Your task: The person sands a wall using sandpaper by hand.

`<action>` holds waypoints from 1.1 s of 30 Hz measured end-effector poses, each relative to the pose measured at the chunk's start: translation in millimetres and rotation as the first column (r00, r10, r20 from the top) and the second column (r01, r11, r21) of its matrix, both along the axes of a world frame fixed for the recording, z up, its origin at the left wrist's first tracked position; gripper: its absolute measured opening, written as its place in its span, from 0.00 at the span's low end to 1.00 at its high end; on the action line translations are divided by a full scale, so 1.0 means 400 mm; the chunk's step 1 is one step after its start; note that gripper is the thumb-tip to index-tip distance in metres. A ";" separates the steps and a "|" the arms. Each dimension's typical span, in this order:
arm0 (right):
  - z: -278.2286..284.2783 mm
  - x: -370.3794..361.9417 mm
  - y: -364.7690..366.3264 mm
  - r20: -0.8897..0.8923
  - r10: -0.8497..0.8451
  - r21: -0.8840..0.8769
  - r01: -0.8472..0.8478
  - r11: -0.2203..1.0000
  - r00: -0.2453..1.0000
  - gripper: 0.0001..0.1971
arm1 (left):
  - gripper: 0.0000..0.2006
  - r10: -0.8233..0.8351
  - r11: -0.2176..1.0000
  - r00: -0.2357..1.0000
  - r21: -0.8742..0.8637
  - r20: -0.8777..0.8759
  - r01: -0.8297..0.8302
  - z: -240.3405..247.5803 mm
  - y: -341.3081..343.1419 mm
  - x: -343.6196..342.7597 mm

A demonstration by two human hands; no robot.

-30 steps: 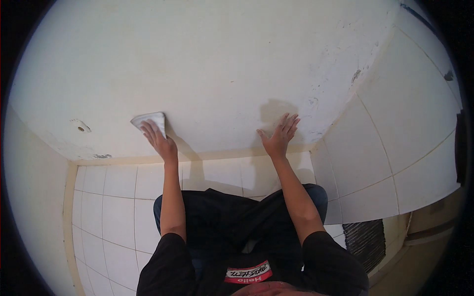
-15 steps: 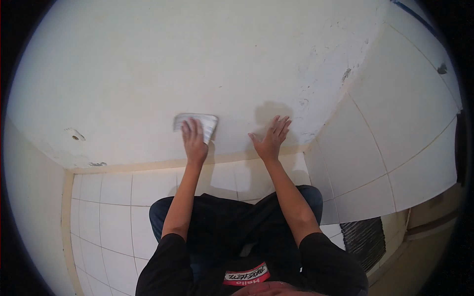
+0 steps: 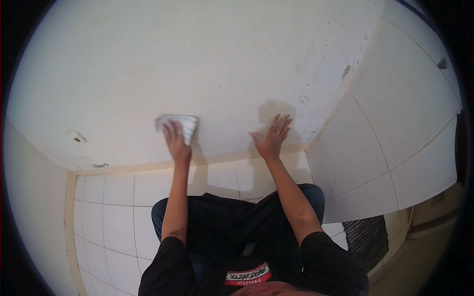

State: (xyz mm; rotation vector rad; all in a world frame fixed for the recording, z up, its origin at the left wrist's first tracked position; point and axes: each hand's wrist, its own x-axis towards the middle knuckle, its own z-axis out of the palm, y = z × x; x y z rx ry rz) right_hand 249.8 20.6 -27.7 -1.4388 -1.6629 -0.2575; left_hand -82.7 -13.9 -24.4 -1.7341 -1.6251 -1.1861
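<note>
A folded white cloth [image 3: 189, 125] with grey stripes lies flat against the off-white wall [image 3: 163, 64], low down and left of centre. My left hand [image 3: 178, 144] holds it there, the fingers pressed over its face, and the cloth's left edge is smeared by motion. Farther right, my right hand [image 3: 271, 139] has its fingers stretched and spread at the wall, with nothing in it. A shadow of that hand falls on the wall around its fingers.
White floor tiles [image 3: 118, 222] run below the wall. A tiled partition [image 3: 360, 163] rises at the right, with a black ribbed mat [image 3: 366, 241] beyond it. At the left, the wall has a small hole [image 3: 77, 140]; peeling paint [image 3: 346, 72] marks its right side.
My left hand has slid the cloth leftward along the wall. The right hand keeps its place, fingers still spread.
</note>
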 end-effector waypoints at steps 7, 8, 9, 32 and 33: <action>0.004 -0.015 -0.002 -0.005 0.008 -0.006 -0.008 1.000 1.000 0.63 | 0.39 -0.044 0.960 0.833 0.253 0.552 -0.117 -0.068 -0.020 -0.250; 0.006 -0.021 -0.002 -0.006 0.009 -0.003 -0.009 1.000 1.000 0.63 | 0.38 -0.170 0.938 0.673 0.328 0.720 -0.114 -0.096 -0.017 -0.268; 0.007 -0.021 -0.002 -0.003 0.005 -0.001 -0.005 1.000 1.000 0.63 | 0.38 -0.169 0.937 0.673 0.329 0.720 -0.117 -0.111 -0.015 -0.265; -0.001 -0.015 -0.004 -0.006 0.007 -0.028 -0.007 1.000 1.000 0.62 | 0.35 -0.383 0.908 0.875 -0.292 -0.295 0.299 -0.138 -0.017 0.187; -0.002 -0.014 -0.007 -0.008 0.005 -0.030 -0.005 1.000 1.000 0.62 | 0.35 -0.323 0.935 0.895 -0.250 -0.309 0.252 -0.123 -0.013 0.167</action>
